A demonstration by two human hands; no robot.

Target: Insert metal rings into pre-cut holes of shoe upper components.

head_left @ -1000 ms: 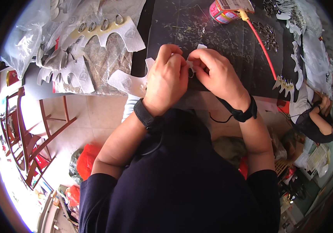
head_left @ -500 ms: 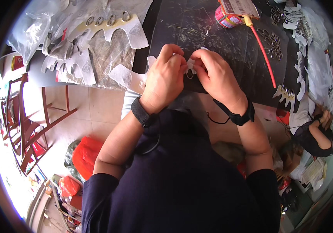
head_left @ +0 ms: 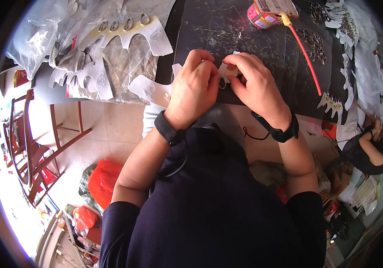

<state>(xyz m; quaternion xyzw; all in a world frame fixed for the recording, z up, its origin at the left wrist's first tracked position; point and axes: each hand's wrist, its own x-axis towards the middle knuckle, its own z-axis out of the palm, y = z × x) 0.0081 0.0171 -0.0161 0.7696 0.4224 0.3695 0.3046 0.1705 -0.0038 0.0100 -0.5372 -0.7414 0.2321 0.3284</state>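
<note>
A pale grey, scalloped piece of sheet material (head_left: 149, 88) stretches across in front of me under both hands. My left hand (head_left: 190, 89) is closed, its fingers pinched on the middle of the piece; the fingertips are partly hidden. On the piece's right end, my right hand (head_left: 257, 82) has its index finger and thumb curled around the pale strip. Between the two hands a small metal ring (head_left: 222, 83) hangs at the strip's lower edge. Each wrist wears a black band.
A similar piece with several metal rings (head_left: 128, 24) lies on plastic at the left. A pink tin (head_left: 263, 18) and a red-handled brush (head_left: 306, 58) sit on the dark table (head_left: 209, 35). Loose rings (head_left: 312, 44) lie right. Another person's arm (head_left: 372, 149) shows far right.
My right finger and thumb have parted a little, and more of the pale strip shows between my hands. The whole view has shifted slightly.
</note>
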